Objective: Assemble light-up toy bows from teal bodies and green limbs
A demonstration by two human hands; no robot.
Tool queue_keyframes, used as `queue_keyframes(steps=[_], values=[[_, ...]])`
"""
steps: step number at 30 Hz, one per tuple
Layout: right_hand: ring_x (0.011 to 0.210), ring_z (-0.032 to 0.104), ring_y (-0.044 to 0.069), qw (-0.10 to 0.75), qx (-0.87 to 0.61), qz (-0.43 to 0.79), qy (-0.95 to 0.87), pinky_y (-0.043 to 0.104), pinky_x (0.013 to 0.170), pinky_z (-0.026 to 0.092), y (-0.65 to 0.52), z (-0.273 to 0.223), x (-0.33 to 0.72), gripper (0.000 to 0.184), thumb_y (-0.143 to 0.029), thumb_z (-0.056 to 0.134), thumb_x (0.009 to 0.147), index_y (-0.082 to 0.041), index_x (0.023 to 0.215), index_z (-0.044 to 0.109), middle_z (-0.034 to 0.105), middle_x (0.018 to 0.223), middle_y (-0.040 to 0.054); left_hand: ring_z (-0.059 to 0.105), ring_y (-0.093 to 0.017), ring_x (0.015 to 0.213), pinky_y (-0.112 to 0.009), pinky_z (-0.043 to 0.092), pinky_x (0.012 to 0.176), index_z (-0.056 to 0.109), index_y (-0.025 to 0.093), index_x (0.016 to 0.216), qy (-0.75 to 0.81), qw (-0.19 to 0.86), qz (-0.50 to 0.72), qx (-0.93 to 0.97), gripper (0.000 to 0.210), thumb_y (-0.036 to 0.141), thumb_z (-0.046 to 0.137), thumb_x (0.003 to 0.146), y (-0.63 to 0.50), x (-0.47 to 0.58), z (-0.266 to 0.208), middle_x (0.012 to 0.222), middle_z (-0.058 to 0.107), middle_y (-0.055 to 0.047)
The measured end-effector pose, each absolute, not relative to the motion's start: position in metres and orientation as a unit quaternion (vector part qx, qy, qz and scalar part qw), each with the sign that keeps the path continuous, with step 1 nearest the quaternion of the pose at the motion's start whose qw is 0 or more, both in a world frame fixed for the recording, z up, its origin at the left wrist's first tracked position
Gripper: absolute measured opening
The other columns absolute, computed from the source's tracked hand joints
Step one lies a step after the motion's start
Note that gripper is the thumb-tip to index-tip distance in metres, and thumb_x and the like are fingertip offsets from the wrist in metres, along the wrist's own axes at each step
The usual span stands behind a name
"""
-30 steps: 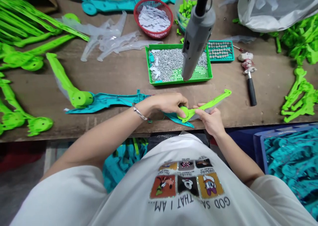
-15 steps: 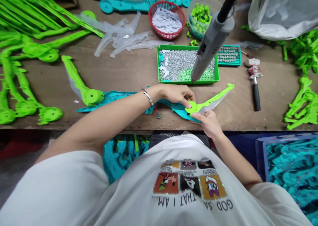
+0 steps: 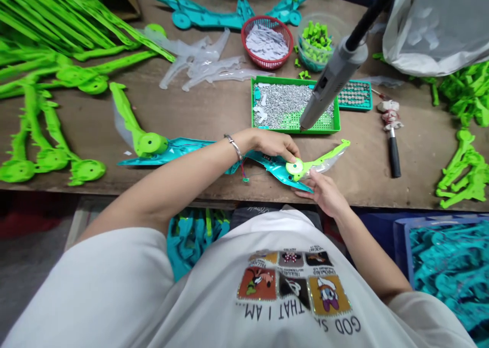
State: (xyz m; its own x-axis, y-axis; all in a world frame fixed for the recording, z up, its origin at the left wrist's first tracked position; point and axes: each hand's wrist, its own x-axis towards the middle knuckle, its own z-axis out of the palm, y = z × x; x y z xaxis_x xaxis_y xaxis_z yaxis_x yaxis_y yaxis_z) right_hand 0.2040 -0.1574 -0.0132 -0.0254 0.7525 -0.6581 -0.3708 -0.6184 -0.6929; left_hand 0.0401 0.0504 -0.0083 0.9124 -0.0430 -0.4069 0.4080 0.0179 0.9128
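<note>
Left hand (image 3: 273, 144) holds green disc (image 3: 295, 168) at its fingertips (image 3: 292, 160); right hand (image 3: 326, 192) grips teal frame (image 3: 280, 172).

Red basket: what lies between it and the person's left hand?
The head view shows a green tray holding small metal parts between the red basket and left hand.

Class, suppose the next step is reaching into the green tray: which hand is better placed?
Probably the left hand: it is nearer the green tray, touching the green disc. The right hand is farther off, holding the end of the teal part.
</note>
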Motion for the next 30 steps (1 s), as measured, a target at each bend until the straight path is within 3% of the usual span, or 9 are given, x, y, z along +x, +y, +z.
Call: queue_keyframes(steps=[5,9,11,15,19,24,30], values=[[0.070,0.075,0.016,0.315,-0.698,0.571,-0.297,0.026,0.067,0.063,-0.165,-0.009,0.237,0.051,-0.067,0.076,0.081,-0.017,0.094,0.076,0.079,0.083,0.0078,0.069,-0.021,0.093,-0.034,0.051,0.096,0.083,0.021,0.100,0.151,0.721,-0.151,0.659,0.032,0.039,0.075,0.074,0.052,0.035,-0.009,0.097,0.081,-0.004],[0.063,0.069,0.013,0.394,-0.725,0.420,-0.378,0.027,0.063,0.061,-0.154,-0.001,0.253,0.043,-0.057,0.082,0.080,-0.018,0.094,0.072,0.074,0.076,0.0033,0.069,-0.022,0.096,-0.033,0.052,0.096,0.084,0.022,0.101,0.157,0.727,-0.136,0.654,0.033,0.037,0.074,0.073,0.053,0.036,-0.014,0.101,0.082,-0.003],[0.073,0.072,0.015,0.454,-0.705,0.369,-0.401,0.030,0.068,0.062,-0.140,0.007,0.254,0.043,-0.051,0.085,0.078,-0.020,0.105,0.070,0.075,0.086,0.0032,0.069,-0.022,0.096,-0.033,0.052,0.094,0.083,0.022,0.102,0.158,0.722,-0.136,0.660,0.035,0.038,0.073,0.072,0.053,0.037,-0.015,0.104,0.081,-0.003],[0.107,0.073,0.020,0.505,-0.634,0.320,-0.490,0.039,0.094,0.062,-0.099,0.022,0.247,0.059,-0.043,0.088,0.076,-0.028,0.126,0.060,0.073,0.121,0.0060,0.068,-0.021,0.094,-0.032,0.052,0.092,0.083,0.021,0.103,0.159,0.689,-0.144,0.692,0.037,0.036,0.073,0.071,0.053,0.038,-0.013,0.105,0.081,-0.003],[0.114,0.070,0.020,0.504,-0.581,0.312,-0.557,0.041,0.101,0.060,-0.054,0.023,0.231,0.079,-0.046,0.091,0.071,-0.037,0.137,0.048,0.067,0.132,0.0034,0.066,-0.020,0.096,-0.029,0.050,0.093,0.083,0.021,0.104,0.149,0.656,-0.145,0.725,0.036,0.037,0.071,0.074,0.051,0.039,-0.008,0.105,0.081,-0.002],[0.107,0.072,0.021,0.513,-0.551,0.313,-0.579,0.039,0.091,0.064,-0.020,0.023,0.209,0.073,-0.051,0.088,0.073,-0.036,0.134,0.049,0.071,0.120,0.0019,0.065,-0.020,0.096,-0.028,0.049,0.090,0.082,0.017,0.105,0.126,0.629,-0.131,0.756,0.037,0.041,0.063,0.083,0.048,0.036,-0.003,0.106,0.080,-0.003],[0.091,0.075,0.021,0.525,-0.542,0.310,-0.578,0.039,0.081,0.063,-0.016,0.051,0.209,0.061,-0.039,0.084,0.078,-0.031,0.132,0.056,0.077,0.099,-0.0004,0.067,-0.018,0.089,-0.025,0.047,0.082,0.080,0.020,0.111,0.121,0.583,-0.122,0.794,0.034,0.034,0.070,0.081,0.047,0.024,0.003,0.103,0.081,-0.002]])
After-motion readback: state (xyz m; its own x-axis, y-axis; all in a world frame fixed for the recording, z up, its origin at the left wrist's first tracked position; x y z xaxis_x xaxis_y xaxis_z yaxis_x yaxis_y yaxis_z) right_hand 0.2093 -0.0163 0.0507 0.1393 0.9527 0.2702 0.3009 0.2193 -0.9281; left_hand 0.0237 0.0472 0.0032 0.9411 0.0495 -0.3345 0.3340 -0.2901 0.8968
